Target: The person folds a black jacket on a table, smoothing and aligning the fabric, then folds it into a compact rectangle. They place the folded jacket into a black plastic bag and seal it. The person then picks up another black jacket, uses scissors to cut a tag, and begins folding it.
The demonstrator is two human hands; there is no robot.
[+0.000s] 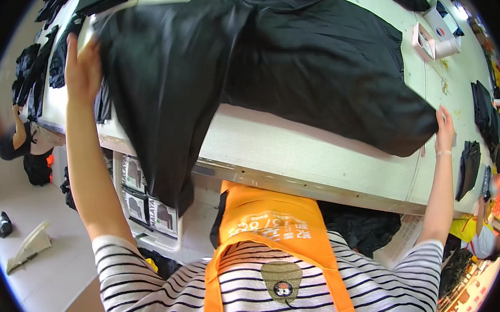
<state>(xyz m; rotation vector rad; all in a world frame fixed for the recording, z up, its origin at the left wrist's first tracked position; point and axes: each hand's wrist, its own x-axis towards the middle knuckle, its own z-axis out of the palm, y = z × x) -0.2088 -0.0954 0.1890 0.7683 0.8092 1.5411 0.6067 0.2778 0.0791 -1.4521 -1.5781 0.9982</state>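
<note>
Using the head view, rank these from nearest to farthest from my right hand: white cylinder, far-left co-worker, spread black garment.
1. Spread black garment: touching the right hand.
2. White cylinder: upper right.
3. Co-worker: far left.

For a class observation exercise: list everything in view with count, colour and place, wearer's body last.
garment: one, black, across table
table: one, white, centre
other garments: several, dark, table's sides
open box: one, pale pink, table's right
cylinder: one, white, beside box
packages: several, black-and-white, below table, left
heap: one, black, below table, right
flat piece: one, cream, left floor
people: at least two, dark clothing left, bright right
apron: one, orange, centre
shirt: one, black-and-white striped, under apron
left hand: one, bare, garment's left edge
right hand: one, bare, garment's right corner
</note>
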